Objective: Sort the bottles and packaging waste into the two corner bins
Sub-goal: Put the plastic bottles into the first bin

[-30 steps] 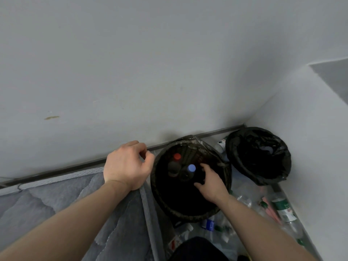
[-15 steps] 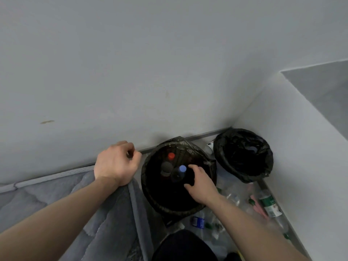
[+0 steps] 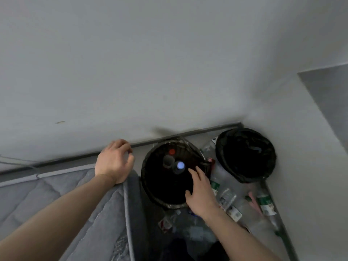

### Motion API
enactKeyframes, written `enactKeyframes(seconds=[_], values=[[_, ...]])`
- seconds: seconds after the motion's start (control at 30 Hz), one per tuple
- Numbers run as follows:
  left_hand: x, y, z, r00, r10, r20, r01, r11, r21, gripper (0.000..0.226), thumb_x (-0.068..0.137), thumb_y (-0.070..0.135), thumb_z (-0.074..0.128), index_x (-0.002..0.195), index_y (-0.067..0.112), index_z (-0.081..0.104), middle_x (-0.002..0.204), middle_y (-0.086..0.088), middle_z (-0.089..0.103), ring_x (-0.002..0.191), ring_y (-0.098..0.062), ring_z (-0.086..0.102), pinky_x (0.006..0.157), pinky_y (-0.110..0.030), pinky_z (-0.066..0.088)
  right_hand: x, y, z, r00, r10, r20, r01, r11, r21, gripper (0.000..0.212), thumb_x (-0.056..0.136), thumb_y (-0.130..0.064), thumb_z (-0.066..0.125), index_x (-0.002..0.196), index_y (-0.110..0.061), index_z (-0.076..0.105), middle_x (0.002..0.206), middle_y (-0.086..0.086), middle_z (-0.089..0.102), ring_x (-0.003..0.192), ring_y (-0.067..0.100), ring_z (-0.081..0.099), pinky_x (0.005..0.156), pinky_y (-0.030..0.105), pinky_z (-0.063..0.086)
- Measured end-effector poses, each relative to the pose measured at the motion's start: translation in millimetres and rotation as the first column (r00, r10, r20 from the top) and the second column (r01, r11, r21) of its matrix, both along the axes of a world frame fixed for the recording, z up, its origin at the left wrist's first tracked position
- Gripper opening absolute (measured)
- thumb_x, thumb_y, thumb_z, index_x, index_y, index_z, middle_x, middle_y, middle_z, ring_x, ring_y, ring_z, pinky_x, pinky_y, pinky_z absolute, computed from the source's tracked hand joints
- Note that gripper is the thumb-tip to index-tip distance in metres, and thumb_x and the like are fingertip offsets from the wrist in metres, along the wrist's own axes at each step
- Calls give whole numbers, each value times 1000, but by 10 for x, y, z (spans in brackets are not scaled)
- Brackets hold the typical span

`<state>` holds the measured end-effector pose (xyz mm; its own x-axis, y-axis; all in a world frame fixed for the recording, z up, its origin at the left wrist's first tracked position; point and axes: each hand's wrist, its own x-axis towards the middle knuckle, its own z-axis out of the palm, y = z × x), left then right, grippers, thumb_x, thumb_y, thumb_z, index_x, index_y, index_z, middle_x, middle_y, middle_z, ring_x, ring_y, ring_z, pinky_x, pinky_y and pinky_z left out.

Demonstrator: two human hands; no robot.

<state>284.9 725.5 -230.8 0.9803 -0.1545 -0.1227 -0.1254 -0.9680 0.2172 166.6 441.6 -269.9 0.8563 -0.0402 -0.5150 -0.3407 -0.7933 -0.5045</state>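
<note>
Two black-lined bins stand in the corner. The near bin [image 3: 150, 187] holds upright bottles: a red cap [image 3: 172, 152], a grey cap [image 3: 168, 160] and a blue cap [image 3: 180, 165] show inside. The far bin [image 3: 246, 153] sits right in the corner, its inside dark. My right hand [image 3: 200, 194] hovers over the near bin's right rim, fingers spread, holding nothing. My left hand [image 3: 115, 161] rests loosely curled on the mattress corner beside that bin, empty. Clear plastic bottles [image 3: 264, 203] and wrappers [image 3: 165, 224] lie on the floor between and in front of the bins.
A grey quilted mattress [image 3: 56, 200] fills the lower left, its edge against the near bin. White walls meet behind the bins, with a dark baseboard [image 3: 188, 132] along them. A dark shape [image 3: 178, 249] is at the bottom edge.
My right hand has drawn back slightly from the blue-capped bottle toward the near bin's rim. The left hand has stayed on the mattress corner; the view has shifted a little.
</note>
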Motion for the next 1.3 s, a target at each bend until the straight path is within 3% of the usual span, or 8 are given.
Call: enactKeyframes(seconds=[0.1,0.23,0.37,0.57,0.7,0.83,1.13,1.3], values=[[-142,-177,326,985,-69,-158,103,970,219,50,81,46,49,121,18,64,144,-7,50,128,-32,46,105,-49,40,-317,-280,761,992,93,-90,-102,990,-101,75,97,-28,55,160,-27,15,168,0,1,155,25,5,126,39,16],[-799,-834,1160,917,-205,-343,267,953,145,68,87,47,40,148,18,47,163,-12,27,148,-36,25,122,-54,20,-684,-629,1933,978,124,-169,-162,959,-231,77,94,-34,52,160,-27,13,169,3,1,155,28,3,124,44,1],[-1541,-1388,2333,870,-220,-442,268,962,48,69,98,50,35,160,23,22,170,-6,0,155,-32,-3,126,-50,2,-1111,-848,3045,972,56,-226,-107,969,-221,78,95,-31,55,160,-26,11,169,5,-4,155,27,-8,123,43,-3],[-2176,-1882,3624,832,-361,-421,419,907,49,72,99,51,32,162,23,12,169,-7,-10,155,-33,-12,125,-52,-2,-1729,-1062,4254,982,-63,-180,19,971,-238,79,94,-36,55,160,-25,12,169,1,-3,155,27,-6,127,45,5],[-2409,-2305,4028,812,-440,-383,503,861,78,73,99,54,30,162,22,11,169,-6,-11,155,-32,-13,125,-52,-3,-2139,-1337,4573,980,-142,-140,109,969,-220,85,91,-35,52,161,-30,3,168,-4,-8,155,23,-6,126,44,9],[-2735,-2824,4236,793,-508,-336,567,817,103,75,96,52,32,162,23,11,169,-6,-12,154,-32,-15,125,-53,-4,-2649,-1777,4792,977,-202,-74,178,954,-243,75,94,-35,48,160,-29,12,169,1,5,155,29,7,125,44,13],[-4080,-3975,4468,805,-498,-322,550,830,94,76,94,55,40,160,24,16,169,-7,-9,155,-32,-11,125,-53,-3,-4339,-2990,5118,955,-288,-70,253,916,-312,81,92,-29,57,159,-27,13,169,1,-2,155,30,1,124,49,16],[-4665,-4414,4705,767,-576,-284,619,781,86,77,93,55,41,160,26,16,169,-7,-8,155,-32,-12,125,-52,-4,-5047,-3313,5276,940,-337,-49,306,901,-308,75,97,-38,53,159,-25,13,169,1,-3,155,31,-1,124,52,14]])
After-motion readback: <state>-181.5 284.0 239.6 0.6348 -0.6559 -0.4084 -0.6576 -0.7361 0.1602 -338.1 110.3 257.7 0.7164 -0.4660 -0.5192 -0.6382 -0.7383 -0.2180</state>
